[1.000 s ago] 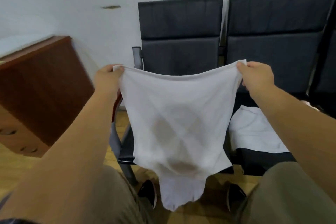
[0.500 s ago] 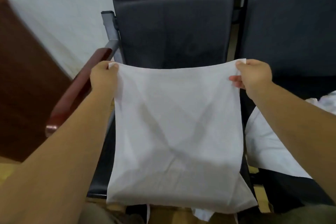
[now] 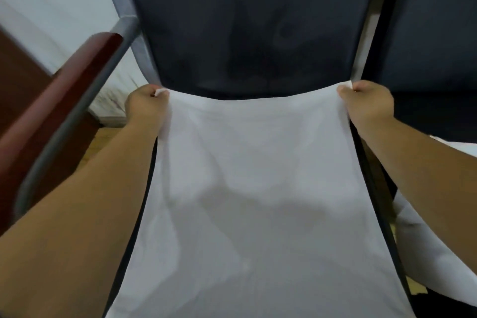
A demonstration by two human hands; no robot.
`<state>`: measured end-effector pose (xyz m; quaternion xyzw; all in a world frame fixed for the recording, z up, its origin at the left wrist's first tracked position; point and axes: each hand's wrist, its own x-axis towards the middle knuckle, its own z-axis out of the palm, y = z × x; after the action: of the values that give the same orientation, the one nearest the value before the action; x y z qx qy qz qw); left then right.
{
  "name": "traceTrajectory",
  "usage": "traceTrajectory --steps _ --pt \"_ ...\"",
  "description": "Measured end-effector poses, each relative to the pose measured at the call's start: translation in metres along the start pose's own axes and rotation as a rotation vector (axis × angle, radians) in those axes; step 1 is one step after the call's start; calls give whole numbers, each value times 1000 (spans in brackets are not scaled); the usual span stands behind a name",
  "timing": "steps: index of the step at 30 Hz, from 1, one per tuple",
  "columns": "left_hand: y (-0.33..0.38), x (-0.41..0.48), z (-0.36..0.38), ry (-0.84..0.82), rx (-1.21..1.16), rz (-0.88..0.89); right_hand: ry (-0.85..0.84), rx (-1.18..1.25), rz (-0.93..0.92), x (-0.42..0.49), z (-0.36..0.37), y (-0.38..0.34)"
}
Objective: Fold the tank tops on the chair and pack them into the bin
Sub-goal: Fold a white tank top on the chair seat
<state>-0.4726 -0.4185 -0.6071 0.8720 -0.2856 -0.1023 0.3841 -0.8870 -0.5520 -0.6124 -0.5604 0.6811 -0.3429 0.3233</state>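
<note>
Leaning over the seat, the person had brought the thin white cotton tank top (image 3: pixel 258 188) down from where it hung in the air a second earlier. It now lay spread along the dark grey padded chair (image 3: pixel 245 20). Its near end ran off the bottom of the view, so I could not see the straps.

Farther up, the left hand (image 3: pixel 147 104) and the right hand (image 3: pixel 367 103) each pinched a far corner of the cloth between thumb and curled fingers. They drew that edge taut just in front of the backrest.

To my eye this was the laying-out step: the top was flat enough to fold, but no fold had been made yet.

Beside the left arm ran the glossy red-brown wooden armrest (image 3: pixel 64 100). On the neighbouring seat to the right lay another crumpled white garment (image 3: pixel 428 253), apparently waiting its turn. The bin was nowhere in sight.
</note>
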Motion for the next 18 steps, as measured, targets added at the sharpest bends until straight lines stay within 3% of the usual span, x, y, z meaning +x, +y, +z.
traceTrajectory --steps 13,18 --pt "-21 -4 12 49 98 97 -8 -6 -26 5 11 16" --pt "-20 -13 7 -42 228 157 -12 -88 -9 -2 4 14"
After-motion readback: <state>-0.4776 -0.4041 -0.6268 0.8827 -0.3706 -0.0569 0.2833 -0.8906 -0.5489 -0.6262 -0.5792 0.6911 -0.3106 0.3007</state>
